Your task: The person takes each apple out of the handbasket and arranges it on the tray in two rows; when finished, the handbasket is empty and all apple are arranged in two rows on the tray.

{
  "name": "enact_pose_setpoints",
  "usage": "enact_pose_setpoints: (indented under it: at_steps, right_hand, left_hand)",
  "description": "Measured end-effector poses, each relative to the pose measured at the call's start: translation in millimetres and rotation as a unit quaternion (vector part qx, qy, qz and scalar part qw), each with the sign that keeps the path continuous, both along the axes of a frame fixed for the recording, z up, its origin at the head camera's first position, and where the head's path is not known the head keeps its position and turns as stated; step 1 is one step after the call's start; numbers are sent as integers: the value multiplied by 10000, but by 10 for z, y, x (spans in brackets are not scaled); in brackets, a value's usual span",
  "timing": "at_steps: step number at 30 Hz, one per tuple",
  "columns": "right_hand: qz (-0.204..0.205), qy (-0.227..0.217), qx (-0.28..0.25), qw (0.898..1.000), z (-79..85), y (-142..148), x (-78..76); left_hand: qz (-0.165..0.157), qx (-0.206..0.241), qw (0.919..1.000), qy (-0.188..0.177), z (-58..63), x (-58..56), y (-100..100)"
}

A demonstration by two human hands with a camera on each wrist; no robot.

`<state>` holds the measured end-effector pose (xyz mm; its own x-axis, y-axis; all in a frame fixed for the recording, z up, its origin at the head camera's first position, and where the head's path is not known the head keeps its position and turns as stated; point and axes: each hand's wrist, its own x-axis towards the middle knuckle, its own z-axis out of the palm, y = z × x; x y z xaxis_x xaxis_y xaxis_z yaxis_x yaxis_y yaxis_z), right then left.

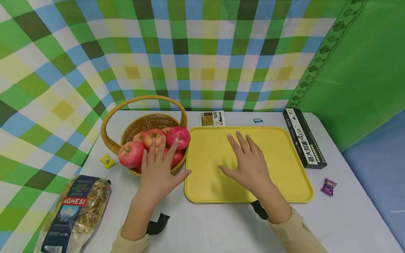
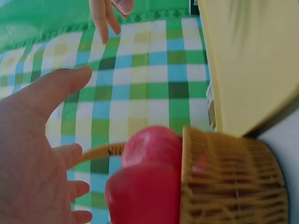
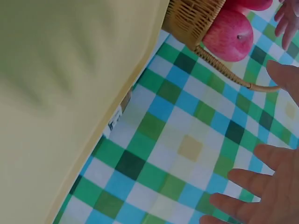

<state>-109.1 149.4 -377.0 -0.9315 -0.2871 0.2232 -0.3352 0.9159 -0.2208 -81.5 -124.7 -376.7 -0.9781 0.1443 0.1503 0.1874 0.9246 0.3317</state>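
Both hands hold nothing, fingers spread and released: left hand (image 1: 158,177) over the basket (image 1: 148,123), right hand (image 1: 251,165) over the tray (image 1: 205,158). Apples (image 1: 131,154) lie beneath and around the left fingers. Advised handling: cup one top apple fully, other hand steadying the basket. Count: apples, at least six, some hidden; basket, one; tray, one; pasta box (image 1: 305,138), one, right of the right fingers; pasta bag (image 1: 76,211), one, left of the left fingers.

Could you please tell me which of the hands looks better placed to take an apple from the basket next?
Probably the left: the left hand is open close to the apples in the wicker basket, while the right hand hovers over the yellow tray, farther from them.
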Motion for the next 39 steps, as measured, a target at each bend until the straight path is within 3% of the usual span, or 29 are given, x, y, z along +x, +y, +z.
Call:
enact_pose_setpoints:
  at_steps: [5,10,15,19,21,23,24,28,30,31,33,39]
  right_hand:
    - [325,64,-227,9992,-1,-192,-104]
    - [617,39,-430,9972,-29,-412,-208]
    - [802,-91,-647,9946,-83,-633,-301]
    - [975,-120,-839,9916,-133,-819,-381]
    - [1045,-126,-966,9897,-158,-917,-430]
    - [1077,-164,-1056,9884,-184,-1012,-479]
    - [1088,-195,-1084,9879,-197,-1058,-504]
    - [1065,-334,-1200,9865,-243,-1190,-594]
    - [1054,-380,-1276,9855,-266,-1242,-627]
    - [1047,-401,-1329,9848,-276,-1266,-641]
    - [1036,-413,-1426,9835,-297,-1306,-665]
    - [927,-307,-1520,9835,-328,-1380,-715]
  left_hand:
    - [381,483,9971,455,-66,75,-183]
    - [948,1047,9866,813,-174,158,-387]
    - [1675,1730,9668,857,-303,244,-569]
    - [2063,2487,9412,990,-435,316,-650]
    - [2216,3055,9212,945,-509,341,-656]
    - [2305,3868,8901,707,-577,352,-644]
    - [2353,4311,8694,536,-610,350,-634]
    - [2530,5814,7730,-237,-701,289,-585]
    - [2592,6195,7397,-430,-732,261,-564]
    - [2633,6303,7288,-486,-746,249,-556]
    - [2669,6450,7144,-486,-774,229,-545]
    - [2724,6796,6805,-305,-813,179,-533]
